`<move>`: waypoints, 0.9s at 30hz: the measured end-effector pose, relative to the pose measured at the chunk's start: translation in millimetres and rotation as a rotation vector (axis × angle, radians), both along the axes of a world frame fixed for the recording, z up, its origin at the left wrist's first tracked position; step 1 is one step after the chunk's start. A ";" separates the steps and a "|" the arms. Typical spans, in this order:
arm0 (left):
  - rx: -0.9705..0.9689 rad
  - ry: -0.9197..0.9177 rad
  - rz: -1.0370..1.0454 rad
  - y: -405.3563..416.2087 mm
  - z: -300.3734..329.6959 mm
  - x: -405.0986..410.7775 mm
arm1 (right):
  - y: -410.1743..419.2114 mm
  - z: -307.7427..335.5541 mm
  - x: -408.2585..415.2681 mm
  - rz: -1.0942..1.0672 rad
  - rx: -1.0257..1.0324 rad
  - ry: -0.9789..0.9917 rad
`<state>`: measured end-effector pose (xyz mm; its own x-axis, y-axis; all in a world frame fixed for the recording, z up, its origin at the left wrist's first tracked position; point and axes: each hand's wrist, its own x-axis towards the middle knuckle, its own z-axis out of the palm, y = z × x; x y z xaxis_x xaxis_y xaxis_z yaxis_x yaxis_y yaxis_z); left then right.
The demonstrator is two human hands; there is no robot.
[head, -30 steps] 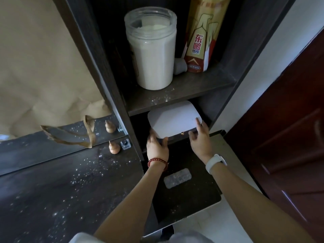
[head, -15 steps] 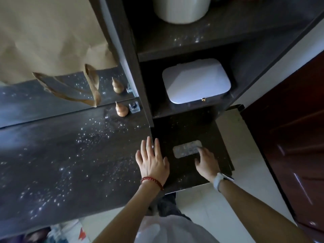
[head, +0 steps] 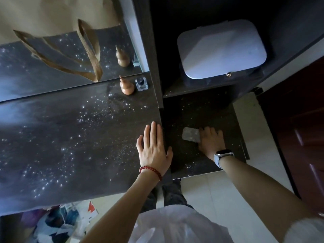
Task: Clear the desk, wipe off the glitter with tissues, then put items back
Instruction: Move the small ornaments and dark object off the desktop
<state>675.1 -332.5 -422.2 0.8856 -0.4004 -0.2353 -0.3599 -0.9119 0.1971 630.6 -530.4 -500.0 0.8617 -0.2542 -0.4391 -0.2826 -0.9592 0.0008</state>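
The dark desk (head: 70, 134) is strewn with glitter. My left hand (head: 154, 148) lies flat on its right edge, fingers together, holding nothing. My right hand (head: 211, 142) rests on the lower dark surface (head: 196, 111) to the right, with its fingers on a small pale grey packet (head: 190, 135); whether they grip it or only touch it is unclear. A white box (head: 220, 51) sits in the shelf compartment above. A small wooden gourd (head: 126, 85) and a little glass bottle (head: 141, 84) stand at the desk's back right corner.
A mirror (head: 52, 67) behind the desk reflects the gourd and the glitter. Brown paper with a ribbed handle (head: 87, 50) hangs over it. The shelf's upright panel (head: 149, 50) divides desk from compartment. A dark red door (head: 298, 120) is at right. Bags lie on the floor (head: 61, 218).
Both hands left the white box in the shelf and came down. The left settled flat on the desk edge, the right moved onto the grey packet. My view tilted downward.
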 end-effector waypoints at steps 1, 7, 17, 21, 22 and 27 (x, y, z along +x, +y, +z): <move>-0.007 0.016 0.001 -0.5 1.8 0.2 | 0.9 5.5 -3.4 -0.051 0.042 -0.023; -0.048 0.088 0.007 2.0 13.3 5.3 | 22.1 72.5 -27.6 -0.309 0.403 -0.561; -0.041 0.174 -0.054 13.1 29.1 17.4 | 59.0 156.6 49.3 -0.253 0.307 -0.890; -0.036 0.185 -0.053 12.2 29.5 16.8 | 72.0 157.1 72.8 -0.284 0.315 -0.782; -0.035 0.184 -0.055 12.5 29.7 16.5 | 74.0 154.9 73.6 -0.244 0.319 -0.747; -0.038 0.192 -0.064 14.1 30.5 17.3 | 70.3 144.9 63.0 -0.041 0.264 -0.725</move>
